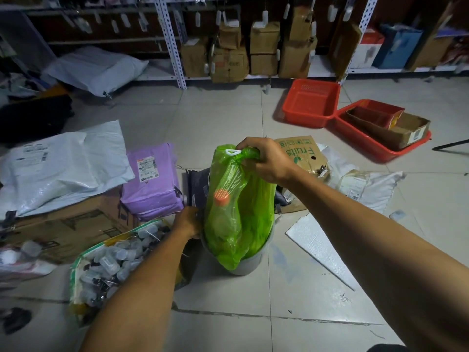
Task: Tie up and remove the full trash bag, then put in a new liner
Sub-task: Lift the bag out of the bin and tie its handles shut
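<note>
Right fingers (250, 148): curled tight round the gathered neck of the green trash bag (236, 214).
Left hand (189, 223): pressed against the grey bin's rim (253, 262); finger positions hidden, I couldn't tell.
Bag: lifted partway, bottom inside the bin, orange cap (221, 196) showing through.
Beside: purple parcel (152, 181).

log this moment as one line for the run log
right hand: grips gathered neck of green plastic trash bag | left hand: on rim of grey round bin | bag: partly lifted, bottom in bin

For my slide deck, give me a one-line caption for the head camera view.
Right hand lifts tied green trash bag from grey bin while left hand steadies the rim.
</note>
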`<move>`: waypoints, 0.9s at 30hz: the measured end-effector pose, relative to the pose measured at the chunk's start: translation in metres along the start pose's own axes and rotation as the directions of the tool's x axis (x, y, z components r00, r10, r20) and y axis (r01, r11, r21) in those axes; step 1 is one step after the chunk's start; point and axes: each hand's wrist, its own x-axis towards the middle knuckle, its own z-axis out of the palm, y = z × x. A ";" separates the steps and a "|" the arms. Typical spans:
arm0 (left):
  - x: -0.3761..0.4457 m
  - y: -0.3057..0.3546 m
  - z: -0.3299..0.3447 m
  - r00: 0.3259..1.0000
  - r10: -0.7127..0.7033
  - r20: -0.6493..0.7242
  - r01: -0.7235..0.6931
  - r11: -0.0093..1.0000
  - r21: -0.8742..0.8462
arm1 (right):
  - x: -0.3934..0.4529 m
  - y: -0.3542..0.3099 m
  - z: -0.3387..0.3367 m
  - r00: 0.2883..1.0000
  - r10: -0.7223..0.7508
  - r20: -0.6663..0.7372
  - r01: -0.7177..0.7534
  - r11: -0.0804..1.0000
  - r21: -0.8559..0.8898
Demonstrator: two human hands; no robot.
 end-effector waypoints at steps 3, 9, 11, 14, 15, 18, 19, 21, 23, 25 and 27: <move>-0.001 -0.002 -0.001 1.000 -0.003 -0.011 0.004 0.999 0.053 | -0.001 0.004 -0.008 0.999 0.028 -0.018 -0.028 0.999 0.019; -0.005 -0.004 -0.002 0.999 0.050 0.002 -0.050 0.988 0.145 | -0.006 0.005 -0.009 0.999 0.027 -0.032 -0.026 0.998 0.049; -0.005 -0.004 -0.009 0.994 0.095 -0.060 -0.084 0.982 0.171 | -0.006 0.005 -0.009 0.999 0.031 -0.028 -0.029 0.998 0.061; -0.010 0.003 -0.024 0.989 0.087 -0.123 -0.071 0.990 0.125 | -0.006 0.002 -0.011 1.000 0.019 -0.015 -0.018 0.998 0.061; -0.012 0.008 -0.028 0.986 0.089 -0.138 -0.074 0.991 0.115 | -0.006 0.000 -0.012 1.000 0.013 -0.017 -0.012 0.999 0.053; -0.018 0.024 -0.043 0.986 0.086 -0.143 -0.080 0.996 0.047 | -0.004 -0.003 -0.019 0.999 0.011 -0.035 -0.009 0.998 0.056; -0.019 0.028 -0.047 0.988 0.087 -0.130 -0.081 0.996 0.050 | -0.004 -0.005 -0.021 0.999 0.014 -0.036 -0.012 0.998 0.064; -0.021 0.037 -0.054 0.989 0.107 -0.105 -0.099 0.992 0.081 | -0.005 -0.009 -0.026 0.999 0.026 -0.035 -0.023 0.997 0.079; -0.028 0.050 -0.060 0.987 0.122 -0.106 -0.117 0.991 0.058 | -0.007 -0.016 -0.032 0.999 0.036 -0.037 -0.032 0.995 0.092; -0.042 0.066 -0.069 0.982 0.135 -0.131 -0.127 0.990 0.068 | -0.010 -0.030 -0.041 0.998 0.048 -0.047 -0.043 0.993 0.113; -0.064 0.090 -0.081 0.974 0.173 -0.148 -0.154 0.979 0.130 | -0.013 -0.050 -0.054 0.997 0.059 -0.054 -0.051 0.990 0.129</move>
